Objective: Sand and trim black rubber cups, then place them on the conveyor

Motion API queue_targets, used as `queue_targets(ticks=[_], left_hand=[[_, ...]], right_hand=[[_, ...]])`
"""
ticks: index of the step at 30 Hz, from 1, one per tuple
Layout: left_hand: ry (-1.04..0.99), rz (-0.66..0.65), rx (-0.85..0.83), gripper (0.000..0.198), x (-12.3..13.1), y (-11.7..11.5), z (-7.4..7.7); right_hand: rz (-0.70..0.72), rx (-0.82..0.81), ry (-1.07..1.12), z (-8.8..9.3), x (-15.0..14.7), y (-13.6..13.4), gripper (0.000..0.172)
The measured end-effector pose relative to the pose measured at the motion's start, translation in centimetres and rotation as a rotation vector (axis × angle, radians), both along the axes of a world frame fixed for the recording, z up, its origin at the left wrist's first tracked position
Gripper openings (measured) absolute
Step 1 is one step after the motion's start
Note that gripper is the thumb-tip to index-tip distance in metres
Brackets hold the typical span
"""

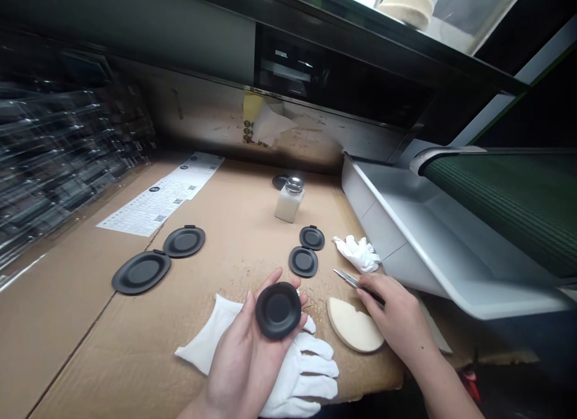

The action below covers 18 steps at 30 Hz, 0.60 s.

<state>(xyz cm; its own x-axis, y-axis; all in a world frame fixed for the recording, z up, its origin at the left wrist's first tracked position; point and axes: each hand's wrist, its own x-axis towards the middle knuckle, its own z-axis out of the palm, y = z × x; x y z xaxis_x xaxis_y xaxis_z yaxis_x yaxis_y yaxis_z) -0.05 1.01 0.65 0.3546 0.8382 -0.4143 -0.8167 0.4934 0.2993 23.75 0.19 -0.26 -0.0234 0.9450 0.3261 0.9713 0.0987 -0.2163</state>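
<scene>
In the head view, the left hand (252, 341) holds up a small black dish (278, 311). The thumb and fingers of this grip curl part way round its edge. The right hand (392, 305) has its grip closed on a thin tool (356, 282) with a shiny tip, low over the tabletop (234, 226).

The tool is not touching the dish, so I think the work on this dish is not done yet. I see no mark on it to tell me more.

More black pieces lie on the tabletop: a left pair (164, 258) and a middle pair (307, 250), both opened flat, and a dark piece (278, 181) behind the white bottle (288, 204). I cannot tell if those are done or waiting. White gloves (300, 377) lie under the left hand.
</scene>
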Motion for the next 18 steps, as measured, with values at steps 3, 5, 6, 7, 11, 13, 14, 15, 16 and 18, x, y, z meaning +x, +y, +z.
queue_targets(ticks=[3, 5, 6, 7, 11, 13, 14, 15, 16, 18], left_hand=[[-0.006, -0.003, 0.009, 0.041, 0.1, 0.0, 0.1], [-0.005, 0.000, 0.004, 0.041, 0.1, 0.0, 0.1], [-0.005, 0.001, -0.003, 0.041, 0.1, 0.0, 0.1], [-0.005, -0.001, -0.012, 0.041, 0.0, 0.0, 0.0], [-0.003, -0.001, -0.009, 0.040, 0.0, 0.0, -0.1], [0.009, 0.003, -0.001, 0.038, 0.0, -0.1, -0.1], [0.017, 0.005, -0.001, 0.037, 0.1, -0.2, -0.1], [0.027, 0.007, -0.002, 0.036, 0.1, -0.2, 0.0], [0.036, 0.008, -0.004, 0.035, 0.1, -0.2, 0.0], [0.035, 0.003, -0.008, 0.032, 0.1, -0.2, 0.0]], right_hand=[[0.051, 0.083, -0.101, 1.8, -0.9, 2.0, 0.017], [0.030, 0.086, -0.170, 2.6, -1.6, 4.1, 0.018], [0.009, 0.075, -0.191, 2.7, -1.9, 5.2, 0.017], [-0.011, 0.059, -0.205, 2.7, -2.1, 6.2, 0.014], [-0.081, 0.013, -0.217, 1.8, -2.1, 8.9, 0.013], [-0.117, 0.022, -0.175, 1.8, -1.7, 9.3, 0.018], [-0.137, 0.035, -0.143, 2.0, -1.4, 9.4, 0.018], [-0.156, 0.054, -0.105, 2.4, -1.1, 9.6, 0.019], [-0.172, 0.077, -0.061, 2.9, -0.8, 9.8, 0.019], [-0.188, 0.131, 0.033, 4.2, -0.6, 10.7, 0.019]])
